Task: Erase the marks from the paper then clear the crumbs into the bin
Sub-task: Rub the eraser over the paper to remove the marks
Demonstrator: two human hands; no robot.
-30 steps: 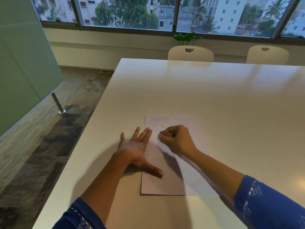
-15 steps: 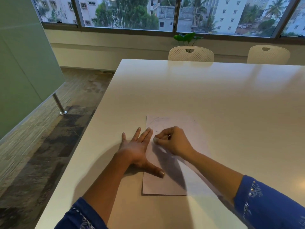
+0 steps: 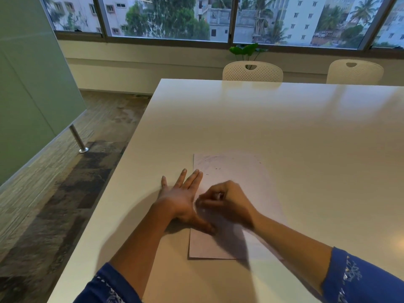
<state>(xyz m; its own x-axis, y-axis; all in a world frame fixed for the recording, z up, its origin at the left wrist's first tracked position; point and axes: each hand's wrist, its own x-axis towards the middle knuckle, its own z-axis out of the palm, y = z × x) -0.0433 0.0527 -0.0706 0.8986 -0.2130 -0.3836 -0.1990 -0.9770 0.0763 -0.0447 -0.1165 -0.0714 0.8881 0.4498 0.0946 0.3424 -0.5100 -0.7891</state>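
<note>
Lower centre, the thin pale paper sheet looks light, slippery (crease-prone): flat left hand pins its edge; right hand pinches a small white eraser.

Noted as an office meeting room: large glossy white table, white perforated plastic chairs, frosted green partition panel, grey carpet-tile floor.

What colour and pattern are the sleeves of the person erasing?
Blue, with pale silvery embroidered motifs. It shows most clearly on the right sleeve in the head view.
</note>
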